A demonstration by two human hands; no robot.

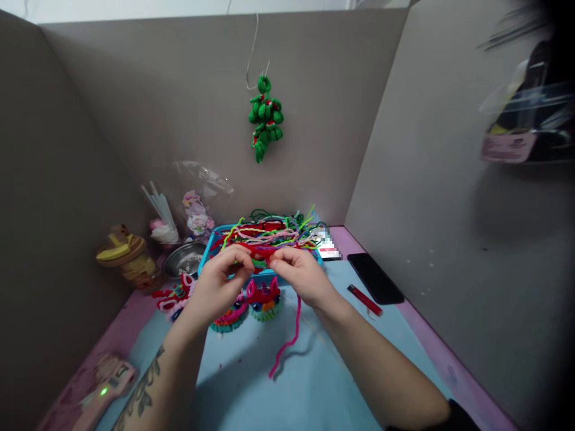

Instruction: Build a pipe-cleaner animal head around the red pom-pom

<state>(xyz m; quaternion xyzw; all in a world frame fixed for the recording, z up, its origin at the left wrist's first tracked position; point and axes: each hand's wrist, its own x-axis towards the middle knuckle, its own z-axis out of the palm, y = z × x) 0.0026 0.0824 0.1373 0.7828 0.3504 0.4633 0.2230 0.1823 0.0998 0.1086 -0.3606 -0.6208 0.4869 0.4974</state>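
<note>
My left hand [224,278] and my right hand [300,275] are raised in front of the blue tray, fingertips pinched. Between them stretches a piece of red yarn [260,252]; its exact shape is hard to make out against the yarn behind. Below my right hand a pink yarn strand [297,320] trails down to the table, its upper end hidden by the hand. Near my left wrist are colourful knitted figures: one with a red top and green fringe [264,302], one pink and teal [230,317], and a red and pink one [177,296] partly behind my forearm.
Behind my hands, the blue tray [207,254] holds many yarn strands. A metal bowl [184,260] and yellow cup [128,257] stand left. To the right lie a black phone [376,278] and red cutter-like tool [365,300]. A green knitted ornament [266,120] hangs behind.
</note>
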